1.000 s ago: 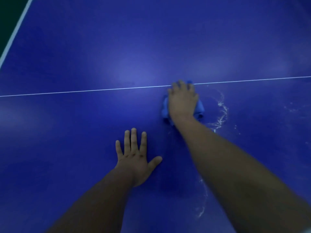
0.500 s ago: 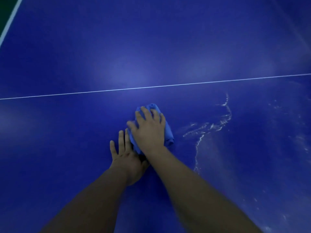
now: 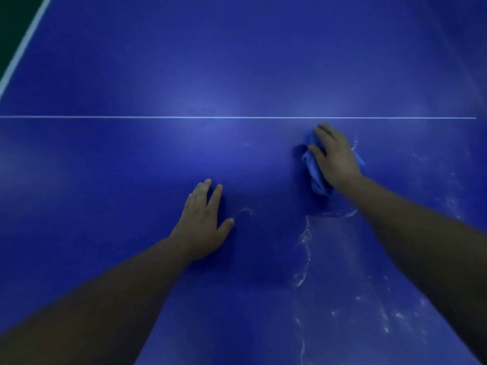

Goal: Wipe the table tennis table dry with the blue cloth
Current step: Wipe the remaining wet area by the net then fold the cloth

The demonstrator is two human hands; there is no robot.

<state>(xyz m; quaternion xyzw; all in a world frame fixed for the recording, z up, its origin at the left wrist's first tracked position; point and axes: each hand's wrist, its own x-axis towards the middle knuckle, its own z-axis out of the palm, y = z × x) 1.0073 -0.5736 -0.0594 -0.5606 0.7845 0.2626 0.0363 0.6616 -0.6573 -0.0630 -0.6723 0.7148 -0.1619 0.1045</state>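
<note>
The blue table tennis table (image 3: 131,167) fills the view, with a thin white line (image 3: 158,117) across it. My right hand (image 3: 333,158) lies on top of the bunched blue cloth (image 3: 313,175), its fingers curled round it, pressing it to the table just below the line at the right. Most of the cloth is hidden under the hand. My left hand (image 3: 203,219) rests flat on the table with fingers straight, left of and nearer than the cloth. Streaks of water (image 3: 304,241) glisten below and right of the cloth.
The table's left edge shows as a white border line (image 3: 23,46) at the top left, with dark floor beyond it. More water droplets (image 3: 390,317) lie at the lower right.
My right hand has swept the cloth from beside my left hand up and to the right, toward the white line. My left hand stays flat on the table.
</note>
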